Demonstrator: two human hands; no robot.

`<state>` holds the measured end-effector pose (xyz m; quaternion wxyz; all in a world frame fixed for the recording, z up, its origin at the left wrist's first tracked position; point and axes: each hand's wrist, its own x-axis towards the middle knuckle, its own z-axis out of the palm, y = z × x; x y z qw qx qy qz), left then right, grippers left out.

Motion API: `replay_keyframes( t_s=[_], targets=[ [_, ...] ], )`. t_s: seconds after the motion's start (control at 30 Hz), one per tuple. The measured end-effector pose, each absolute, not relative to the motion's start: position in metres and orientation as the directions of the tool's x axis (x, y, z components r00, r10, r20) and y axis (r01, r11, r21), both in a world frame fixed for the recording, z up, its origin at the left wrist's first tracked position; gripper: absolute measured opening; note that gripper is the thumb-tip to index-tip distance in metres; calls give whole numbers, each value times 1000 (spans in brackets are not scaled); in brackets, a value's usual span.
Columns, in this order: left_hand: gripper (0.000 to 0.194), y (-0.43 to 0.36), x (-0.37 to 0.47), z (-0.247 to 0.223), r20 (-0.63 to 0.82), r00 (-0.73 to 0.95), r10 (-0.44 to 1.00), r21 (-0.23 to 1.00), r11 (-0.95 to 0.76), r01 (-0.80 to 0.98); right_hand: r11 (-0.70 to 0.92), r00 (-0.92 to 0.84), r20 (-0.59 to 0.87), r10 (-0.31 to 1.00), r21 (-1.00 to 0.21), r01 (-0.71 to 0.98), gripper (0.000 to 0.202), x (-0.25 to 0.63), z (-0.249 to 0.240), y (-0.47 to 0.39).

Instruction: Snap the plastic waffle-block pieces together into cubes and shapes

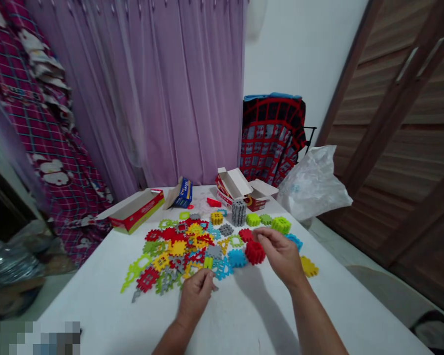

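Observation:
My left hand [198,292] is closed in a pinch at the near edge of a loose pile of plastic building pieces [177,247]. A lime piece [207,263] shows just beyond its fingertips; whether the fingers grip it I cannot tell. My right hand [280,252] is above the table with thumb and fingers pressed together, beside a stack of red notched pieces [255,252]. Its fingertips overlap the view of the stack's top, and what they hold is hidden. A flat red piece [246,235] and a blue square piece [237,258] lie near the stack.
Behind stand a tall grey stack [239,213], a yellow stack [216,218] and lime stacks [281,225]. Open cardboard boxes [136,211] line the white table's [107,301] far side. A clear plastic bag [313,185] hangs at the right edge. A yellow piece [310,266] lies right of my right arm.

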<state>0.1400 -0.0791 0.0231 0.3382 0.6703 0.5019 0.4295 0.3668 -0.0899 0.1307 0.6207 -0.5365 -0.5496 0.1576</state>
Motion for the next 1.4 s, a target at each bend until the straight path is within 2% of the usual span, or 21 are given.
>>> replay_keyframes(
  t_s=[0.2,0.27,0.37,0.5,0.67,0.77,0.97,1.07,1.17,1.33,1.4],
  targets=[
    [31,-91,111,32,469,207,859,625,-488,610,479,338,602,724,-791,381,19,351,174,-101],
    [30,-91,88,30,526,180,831,547,-493,677,493,349,605,715,-791,362,18,350,173,-103],
    [30,-82,46,27,563,82,822,459,-394,797,482,368,585,723,-809,338,20,351,166,-103],
    [31,-56,-4,29,453,-105,886,378,-84,922,460,356,567,742,-818,345,22,353,162,-103],
    [34,-21,-32,39,298,-171,939,320,71,945,458,365,548,752,-834,309,20,354,164,-105],
    [35,-4,-32,47,209,-138,968,255,82,964,462,368,544,754,-837,292,20,354,164,-106],
    [40,22,-19,65,83,37,996,140,-48,989,456,371,540,756,-840,294,23,353,164,-107],
    [37,30,-16,73,26,79,997,123,-82,989,446,361,539,761,-839,313,22,352,163,-106],
    [35,33,-16,79,0,100,995,155,-99,983,439,347,548,761,-829,345,21,351,161,-105],
    [19,32,-19,83,46,55,997,334,-67,940,437,339,554,761,-823,364,21,352,164,-107],
    [24,30,-20,84,80,10,997,443,-45,895,436,345,544,765,-832,343,21,354,166,-108]
  ],
)
